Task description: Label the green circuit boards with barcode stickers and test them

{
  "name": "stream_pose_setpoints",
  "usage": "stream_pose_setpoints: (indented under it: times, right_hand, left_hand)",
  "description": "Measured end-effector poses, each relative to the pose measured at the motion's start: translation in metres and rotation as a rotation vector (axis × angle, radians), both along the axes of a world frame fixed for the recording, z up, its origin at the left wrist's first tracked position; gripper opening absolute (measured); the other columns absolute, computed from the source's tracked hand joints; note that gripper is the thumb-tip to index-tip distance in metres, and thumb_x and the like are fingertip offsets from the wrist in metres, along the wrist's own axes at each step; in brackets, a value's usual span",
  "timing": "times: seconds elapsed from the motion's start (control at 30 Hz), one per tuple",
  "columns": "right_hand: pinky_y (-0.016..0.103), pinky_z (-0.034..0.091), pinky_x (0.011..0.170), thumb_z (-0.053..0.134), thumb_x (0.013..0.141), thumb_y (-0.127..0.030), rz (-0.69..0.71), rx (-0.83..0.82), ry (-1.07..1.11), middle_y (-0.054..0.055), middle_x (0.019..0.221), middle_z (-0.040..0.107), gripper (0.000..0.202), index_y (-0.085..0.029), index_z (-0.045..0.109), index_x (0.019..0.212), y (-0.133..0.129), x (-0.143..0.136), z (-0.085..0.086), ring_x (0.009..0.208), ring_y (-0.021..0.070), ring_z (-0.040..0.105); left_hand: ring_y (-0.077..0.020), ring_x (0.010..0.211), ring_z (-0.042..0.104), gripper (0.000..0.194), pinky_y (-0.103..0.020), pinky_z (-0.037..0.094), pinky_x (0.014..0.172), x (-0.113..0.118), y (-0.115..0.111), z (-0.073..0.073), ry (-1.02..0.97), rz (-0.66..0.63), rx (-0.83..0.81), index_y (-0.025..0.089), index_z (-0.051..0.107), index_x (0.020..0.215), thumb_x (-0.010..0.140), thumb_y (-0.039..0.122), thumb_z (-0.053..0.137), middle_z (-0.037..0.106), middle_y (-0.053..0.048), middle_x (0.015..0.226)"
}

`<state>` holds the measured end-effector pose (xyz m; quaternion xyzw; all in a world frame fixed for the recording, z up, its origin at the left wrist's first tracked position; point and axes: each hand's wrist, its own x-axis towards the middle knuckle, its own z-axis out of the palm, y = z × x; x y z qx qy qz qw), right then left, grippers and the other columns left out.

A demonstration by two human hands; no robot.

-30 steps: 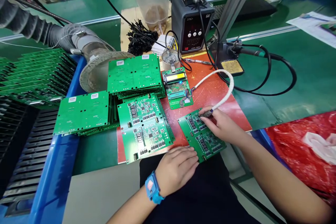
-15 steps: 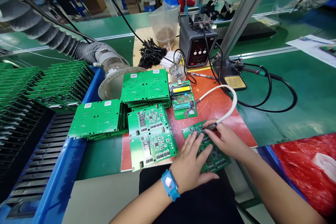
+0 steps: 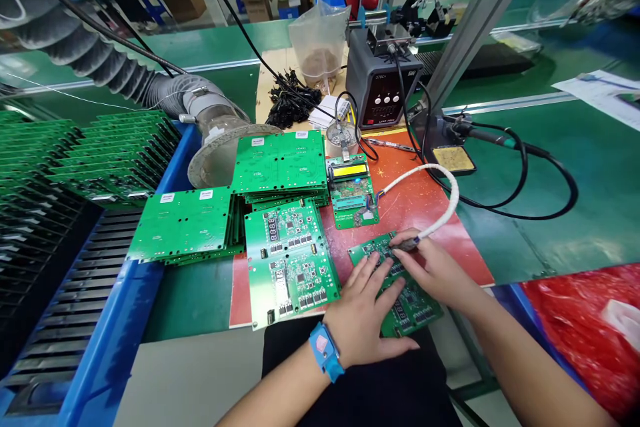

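My left hand [image 3: 363, 310] lies spread over a green circuit board [image 3: 413, 303] at the table's front edge, its fingers resting on the board. A blue wrist strap [image 3: 326, 351] is round that wrist. In my right hand [image 3: 425, 267], thumb and fingers pinch a dark probe connector [image 3: 407, 244], its tip against the upper part of the board; the exact contact is hidden. From the connector a white sleeved cable [image 3: 454, 197] curves back to a small programmer board [image 3: 354, 193] with a lit yellow display. Just left lies a stack of face-up circuit boards [image 3: 295, 263].
Face-down board stacks [image 3: 180, 223] sit further left, beside a blue bin [image 3: 107, 320] of upright boards. A fume hose [image 3: 215, 153] opens behind them. At the back stands a soldering station [image 3: 383, 83], with its iron stand [image 3: 453, 159] to the right. Red plastic [image 3: 585, 327] fills a bin at right.
The view has shifted slightly. Both hands keep the same pose, left spread on the board and right pinching the connector against it.
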<state>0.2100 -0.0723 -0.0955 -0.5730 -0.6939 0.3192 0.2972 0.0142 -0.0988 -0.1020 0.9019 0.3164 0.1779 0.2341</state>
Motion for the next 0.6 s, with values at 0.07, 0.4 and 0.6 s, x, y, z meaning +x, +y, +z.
stream_pose_setpoints:
  times: [0.07,0.4,0.6]
  right_hand:
    - [0.038,0.049,0.082,0.048,0.089,-0.026,-0.001,0.003,-0.001,0.007,0.097,0.061,0.014,-0.022,0.051,0.102,0.0,-0.001,0.001,0.095,0.0217,0.059]
    - [0.038,0.049,0.083,0.047,0.089,-0.023,0.02,0.013,0.019,0.006,0.096,0.061,0.013,-0.021,0.051,0.102,0.002,0.0,0.002,0.092,0.0207,0.06]
    - [0.037,0.047,0.087,0.049,0.089,-0.024,-0.007,0.012,0.062,0.006,0.1,0.061,0.017,-0.021,0.052,0.106,-0.009,0.005,0.011,0.096,0.0194,0.059]
  left_hand:
    - [-0.0342,0.139,0.022,0.077,-0.054,0.027,0.111,0.0,0.0,0.0,-0.002,0.004,0.003,0.016,0.047,0.133,0.077,0.067,0.049,0.038,-0.017,0.145]
    - [-0.0353,0.138,0.024,0.075,-0.055,0.028,0.11,0.002,0.001,0.001,0.002,0.005,0.025,0.014,0.049,0.131,0.075,0.064,0.055,0.041,-0.018,0.143]
    - [-0.0356,0.138,0.025,0.07,-0.056,0.03,0.109,0.002,0.001,0.001,0.002,0.015,0.043,0.014,0.052,0.128,0.072,0.056,0.063,0.041,-0.018,0.143]
